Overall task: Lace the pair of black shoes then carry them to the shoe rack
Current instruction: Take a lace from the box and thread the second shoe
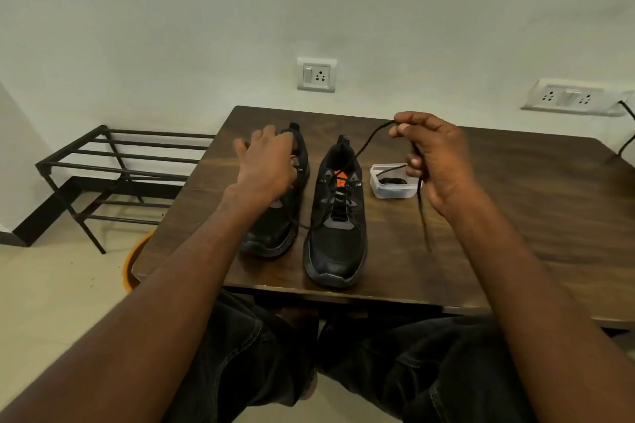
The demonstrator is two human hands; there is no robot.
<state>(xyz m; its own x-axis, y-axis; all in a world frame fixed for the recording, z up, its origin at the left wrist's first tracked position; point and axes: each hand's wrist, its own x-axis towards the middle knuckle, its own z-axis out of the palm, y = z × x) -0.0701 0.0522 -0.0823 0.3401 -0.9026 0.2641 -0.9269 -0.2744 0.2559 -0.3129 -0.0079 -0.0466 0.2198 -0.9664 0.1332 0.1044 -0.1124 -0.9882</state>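
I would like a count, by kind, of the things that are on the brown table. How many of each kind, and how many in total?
Black shoes: 2, the left shoe and the right shoe
Clear plastic containers: 1, the container
Loose laces: 1, a second lace coiled inside the container
Total: 4

The lace threaded through the right shoe counts with that shoe.

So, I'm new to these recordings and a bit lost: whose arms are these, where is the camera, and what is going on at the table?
The camera sits on a person's head, looking down at their own bare hands. On the brown table stand two black shoes. The right hand pinches a black lace that runs from the right shoe. The left hand rests on the left shoe; its fingers are partly hidden. A small clear tub holds another dark lace. A black shoe rack stands on the floor to the left.
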